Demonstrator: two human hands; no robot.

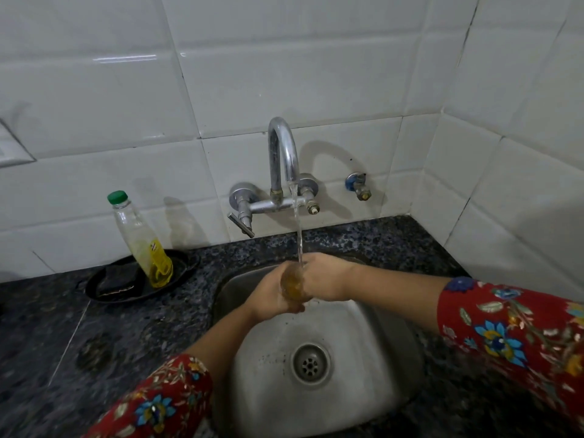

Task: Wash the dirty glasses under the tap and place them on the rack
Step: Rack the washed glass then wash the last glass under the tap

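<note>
White tile, dark granite counter (126, 343), steel sink (363, 358) set into it. Your left hand (268, 295) and right hand (327, 279) are both wrapped round the glass (292, 284), palms facing, over the back of the basin and right under the stream (298, 235) from the tap (282, 147). The glass shows amber-brown, so I'd call it not clean yet. It's too blurred to tell which way the mouth points.

Risks from here:
- Slip. With wet skin on wet glass, if either hand loosens to turn it, it falls into the steel basin near the drain (311, 363) and probably chips.
- Splash. The stream lands on your hands as much as on the glass; tilt the mouth wrong and it sprays onto the counter.
- Soap bottle (139, 241) stands in the black pan (94, 292), well to the left. Reaching for it means a one-handed hold.
- The rack is not in view, so expect a wet carry out of frame. Regrip first.
</note>
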